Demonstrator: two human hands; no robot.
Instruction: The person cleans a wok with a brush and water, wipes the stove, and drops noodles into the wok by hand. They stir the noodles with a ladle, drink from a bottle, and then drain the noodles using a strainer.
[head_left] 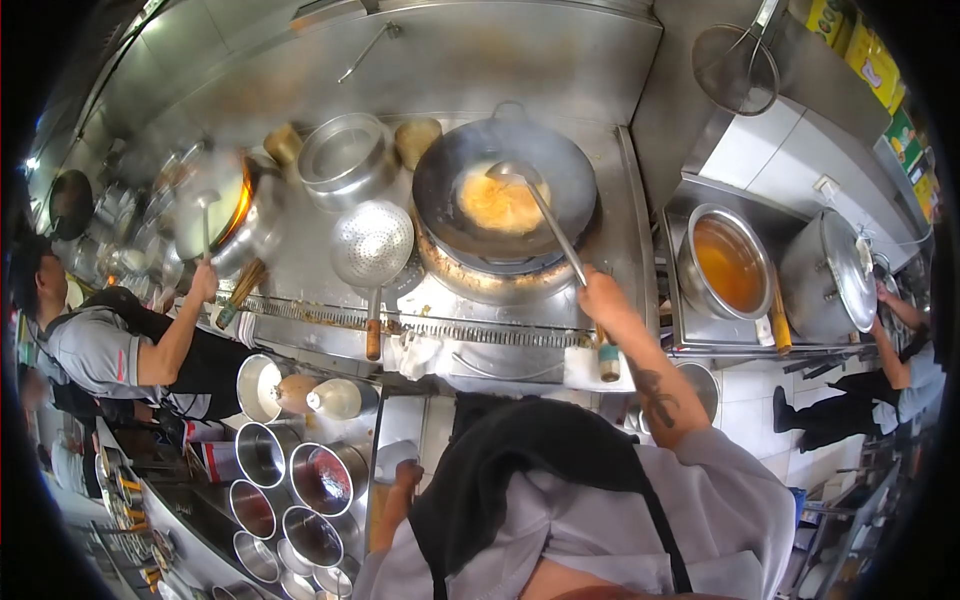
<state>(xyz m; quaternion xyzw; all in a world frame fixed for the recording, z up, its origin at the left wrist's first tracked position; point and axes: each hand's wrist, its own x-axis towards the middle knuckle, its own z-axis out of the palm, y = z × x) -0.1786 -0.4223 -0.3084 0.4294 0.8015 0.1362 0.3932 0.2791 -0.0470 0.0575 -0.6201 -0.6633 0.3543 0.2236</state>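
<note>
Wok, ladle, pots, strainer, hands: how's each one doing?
Wok: upright, yellow food inside
Ladle: held, bowl in wok
Strainer: set down, empty
Orange-liquid pot: uncovered
Tall pot: lid at top, fit unclear
Right hand: closed on ladle
Left hand: grip unclear

**Walled in steel, floored in tile**

Backed by a stained steel wall panel (pixel 520 65), rising behind a steel tabletop (pixel 300 250). Turns to white wall tiles (pixel 820 150) at right. Floored below in pale tiles (pixel 745 412). Lit brightly, hazed at left. Perhaps lined with shelving at far left, but too small and warped to tell.
</note>
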